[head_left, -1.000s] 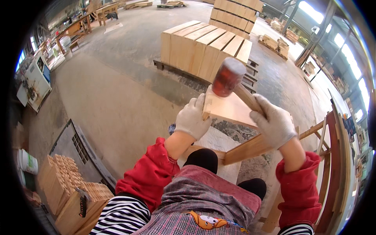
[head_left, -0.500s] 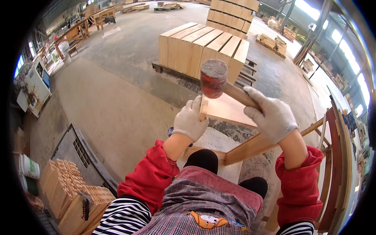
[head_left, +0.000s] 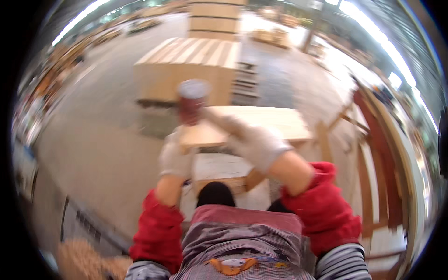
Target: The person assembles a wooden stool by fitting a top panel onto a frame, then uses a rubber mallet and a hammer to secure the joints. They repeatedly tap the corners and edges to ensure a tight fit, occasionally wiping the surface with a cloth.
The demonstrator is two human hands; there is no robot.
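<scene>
A mallet with a dark red, pale-topped head [head_left: 191, 103] is in my gloved right hand [head_left: 261, 145], which is closed round its wooden handle. The head appears just above the left end of a pale wooden board [head_left: 266, 122], and blur hides whether they touch. My gloved left hand [head_left: 173, 155] grips that same end of the board. Its fingertips are smeared and partly hidden behind the mallet head. Below the board, near my knees, is a wooden support [head_left: 224, 185] with a pale top.
Ahead, a stack of thick wooden panels [head_left: 186, 77] sits on a pallet, with a taller stack [head_left: 214, 21] behind. A reddish-brown wooden frame [head_left: 380, 154] leans at the right. Wood pieces [head_left: 79, 259] and a grey panel [head_left: 88, 228] lie at lower left.
The view has swung to the right and blurred. The mallet remains in my right hand, its head now lower against the board's left end. My left hand stays at that end.
</scene>
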